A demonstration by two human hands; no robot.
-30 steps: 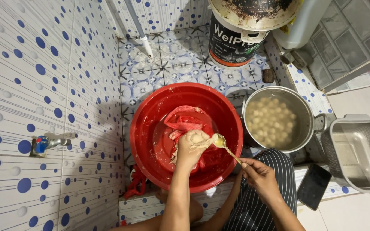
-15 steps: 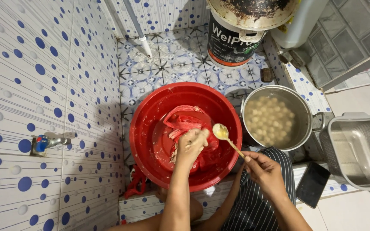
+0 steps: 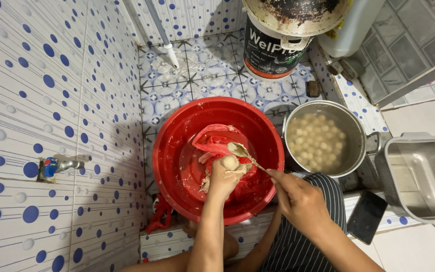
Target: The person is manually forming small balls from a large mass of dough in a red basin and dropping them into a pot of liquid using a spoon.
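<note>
Left hand [image 3: 223, 176], over red basin [image 3: 172, 151]: fingers closed around pale paste, a ball emerging on top. Right hand [image 3: 298, 199], at 4 o'clock: fingers pinching spoon [image 3: 240, 151]. Pot [image 3: 354, 132] at 3 o'clock, apparently holding finished balls.

Red basin [image 3: 177, 146], blue-dotted white wall tiles [image 3: 51, 100], perhaps beige paste [image 3: 230, 162]

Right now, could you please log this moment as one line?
left hand: squeezing paste ball | right hand: spoon at ball | over red basin | pot of balls beside
</note>
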